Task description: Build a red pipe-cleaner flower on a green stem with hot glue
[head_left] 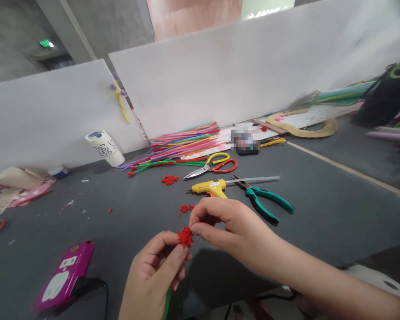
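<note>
A small spiky red flower (186, 237) on a green stem (167, 303) is held between the thumb and fingers of my left hand (158, 266). My right hand (226, 224) comes in from the right, thumb and forefinger pinched together at the flower's right edge. Whatever sits between those fingertips is too small to make out. Just behind my right fingers lie several red snippets (184, 209). Beyond them rests a yellow glue gun (208, 186) with a glue stick (253, 180) in its back, and a second heap of red snippets (170, 180).
Teal-handled pliers (268, 199) and scissors (211, 166) lie beyond my hands. Coloured pipe cleaners (186, 142) are piled by the white partition (200, 84). A white paper cup (105, 149) stands left of them. At front left is a magenta device (66, 275) with a black cable.
</note>
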A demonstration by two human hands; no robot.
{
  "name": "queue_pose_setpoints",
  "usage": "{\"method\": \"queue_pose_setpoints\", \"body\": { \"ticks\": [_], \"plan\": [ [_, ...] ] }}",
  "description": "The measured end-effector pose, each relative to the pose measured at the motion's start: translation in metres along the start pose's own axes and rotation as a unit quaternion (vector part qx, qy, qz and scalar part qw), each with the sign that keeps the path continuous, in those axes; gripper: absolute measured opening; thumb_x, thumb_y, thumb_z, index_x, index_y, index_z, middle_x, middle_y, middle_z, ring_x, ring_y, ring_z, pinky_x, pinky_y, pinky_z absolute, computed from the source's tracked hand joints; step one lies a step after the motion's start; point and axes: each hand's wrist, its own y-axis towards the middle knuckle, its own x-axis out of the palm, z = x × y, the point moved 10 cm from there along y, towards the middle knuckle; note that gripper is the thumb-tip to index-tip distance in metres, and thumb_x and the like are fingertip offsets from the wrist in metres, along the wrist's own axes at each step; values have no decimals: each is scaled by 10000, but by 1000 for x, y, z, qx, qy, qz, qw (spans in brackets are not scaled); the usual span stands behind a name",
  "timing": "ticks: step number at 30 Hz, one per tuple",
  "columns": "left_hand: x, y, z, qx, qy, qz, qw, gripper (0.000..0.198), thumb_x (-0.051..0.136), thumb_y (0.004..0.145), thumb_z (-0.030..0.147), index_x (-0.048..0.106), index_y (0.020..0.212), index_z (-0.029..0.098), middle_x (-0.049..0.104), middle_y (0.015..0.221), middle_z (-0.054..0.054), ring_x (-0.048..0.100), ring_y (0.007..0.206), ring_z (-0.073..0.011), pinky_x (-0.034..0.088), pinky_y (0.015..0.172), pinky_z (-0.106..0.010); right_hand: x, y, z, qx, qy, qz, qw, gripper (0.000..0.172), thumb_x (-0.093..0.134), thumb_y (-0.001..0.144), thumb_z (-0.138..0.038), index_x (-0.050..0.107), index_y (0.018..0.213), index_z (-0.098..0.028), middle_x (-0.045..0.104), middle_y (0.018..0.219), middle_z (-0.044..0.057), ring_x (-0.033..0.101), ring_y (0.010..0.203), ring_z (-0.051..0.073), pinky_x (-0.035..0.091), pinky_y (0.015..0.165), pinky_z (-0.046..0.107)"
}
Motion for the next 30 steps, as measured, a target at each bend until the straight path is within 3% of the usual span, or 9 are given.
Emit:
{"method": "queue_pose_setpoints", "body": {
  "ticks": [6,12,16,23,30],
  "plan": [
    [-5,3,-5,16,35,-17,999,215,755,690,396,703,701,188,615,585,24,483,471,-74,354,408,-152,1,0,-8,-32,-29,-26,999,132,557,830,-105,587,731,-187,591,721,-33,528,658,98,396,611,194],
    [-7,6,-4,31,69,-11,997,165,726,717,357,698,728,195,608,583,36,476,475,-71,360,421,-152,0,2,11,42,45,-21,998,86,580,805,-141,646,842,-182,665,800,-1,589,724,124,444,631,210],
    [-8,8,-3,41,82,-2,996,157,712,722,347,693,721,191,607,580,32,474,470,-75,361,421,-162,-1,4,15,53,62,-20,996,32,609,774,-166,636,787,-176,650,748,-4,583,683,124,456,625,223],
    [-9,7,-1,52,111,-12,992,164,696,730,355,673,726,193,576,560,40,452,474,-82,347,424,-171,5,1,7,17,10,-44,999,128,557,807,-71,604,743,-172,605,711,-33,538,643,93,416,596,198],
    [-7,7,2,51,117,-10,992,160,699,708,348,669,696,192,590,574,31,454,476,-90,345,432,-183,5,1,-8,-76,-81,-79,991,134,557,865,-69,575,774,-166,586,737,-27,509,666,96,394,638,202]
  ]
}}
